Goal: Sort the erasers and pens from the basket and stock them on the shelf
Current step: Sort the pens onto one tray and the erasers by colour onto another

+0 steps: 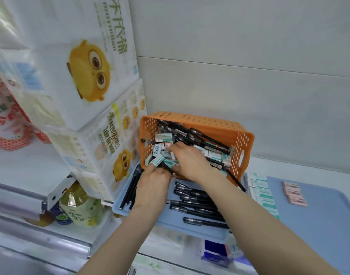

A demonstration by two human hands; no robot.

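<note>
On white shelf (285, 165), left hand (153, 182) grips pen (167, 168) at basket (200, 122) rim; right hand (190, 161) among erasers (164, 137), hold unclear.

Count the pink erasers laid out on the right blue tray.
3 pink erasers, in a column running back to front on the right blue tray. More may lie hidden in the orange basket.

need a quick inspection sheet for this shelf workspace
surface: white shelf bearing left blue plastic tray, right blue plastic tray
job's things: tilted orange perforated plastic basket holds black pens and teal-white erasers; sorted pens on left tray; teal-white eraser row and pink erasers on right tray
clutter: nothing seen
hands: left hand pinches one teal-white eraser; right hand reaches into basket, grasp hidden
cables: nothing seen
surroundings: owl-print tissue packs left; yellow oil bottle below
</note>
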